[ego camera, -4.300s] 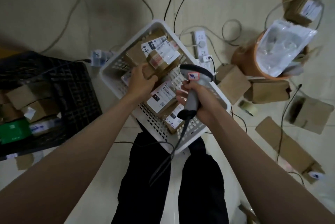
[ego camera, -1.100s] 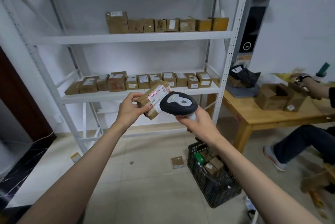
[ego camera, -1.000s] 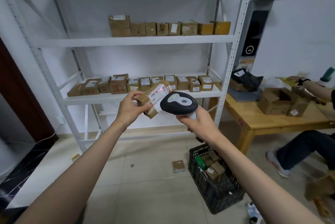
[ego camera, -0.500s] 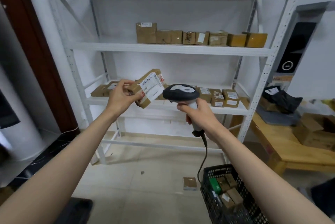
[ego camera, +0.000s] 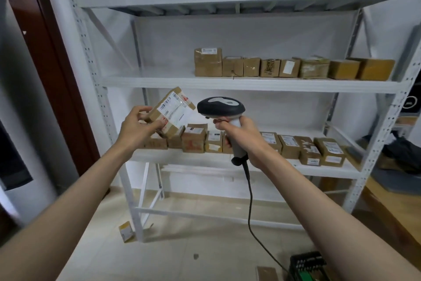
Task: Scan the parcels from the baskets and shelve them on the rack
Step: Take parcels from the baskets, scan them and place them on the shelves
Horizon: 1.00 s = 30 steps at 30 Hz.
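My left hand grips a small brown parcel with a white barcode label, tilted, in front of the white rack. My right hand holds a grey and black barcode scanner by its handle, its head just right of the parcel. Its black cable hangs down toward the floor. Rows of brown parcels stand on the upper shelf and on the lower shelf.
A black basket shows at the bottom right corner, with a flat box beside it. A small parcel lies on the floor by the rack's left leg. A wooden table stands at right, a dark door frame at left.
I have come closer to the rack and turned a little left. The parcel is raised and tilted more. The scanner's head sits a bit farther from the label.
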Each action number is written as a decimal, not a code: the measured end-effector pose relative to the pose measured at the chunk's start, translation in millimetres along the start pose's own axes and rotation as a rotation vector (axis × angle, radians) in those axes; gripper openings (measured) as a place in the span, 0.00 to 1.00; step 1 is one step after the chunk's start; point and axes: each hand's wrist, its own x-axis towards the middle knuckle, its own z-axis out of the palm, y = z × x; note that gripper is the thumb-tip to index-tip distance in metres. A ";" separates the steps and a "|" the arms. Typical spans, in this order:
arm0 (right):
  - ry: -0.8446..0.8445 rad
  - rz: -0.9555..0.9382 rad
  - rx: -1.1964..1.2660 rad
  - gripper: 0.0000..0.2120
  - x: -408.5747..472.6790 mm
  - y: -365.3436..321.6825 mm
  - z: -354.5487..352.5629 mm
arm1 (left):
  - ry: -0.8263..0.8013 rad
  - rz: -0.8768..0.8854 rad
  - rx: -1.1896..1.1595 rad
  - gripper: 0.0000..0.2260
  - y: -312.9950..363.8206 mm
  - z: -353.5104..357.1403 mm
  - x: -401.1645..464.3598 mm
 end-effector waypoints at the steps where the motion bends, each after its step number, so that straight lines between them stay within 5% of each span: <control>1: 0.000 0.000 0.004 0.03 13.5 -3.2 7.0 | -0.004 -0.001 -0.011 0.26 -1.2 -1.8 16.4; 9: 0.021 0.075 0.000 0.02 104.2 -8.7 41.1 | -0.089 -0.008 -0.149 0.25 -3.7 11.3 124.1; 17: -0.068 0.058 0.165 0.13 197.6 7.9 47.3 | -0.102 -0.034 -0.208 0.26 -21.5 49.6 206.4; 30: -0.198 -0.007 0.246 0.17 377.3 40.0 36.3 | 0.033 -0.112 -0.271 0.21 -20.5 94.7 371.5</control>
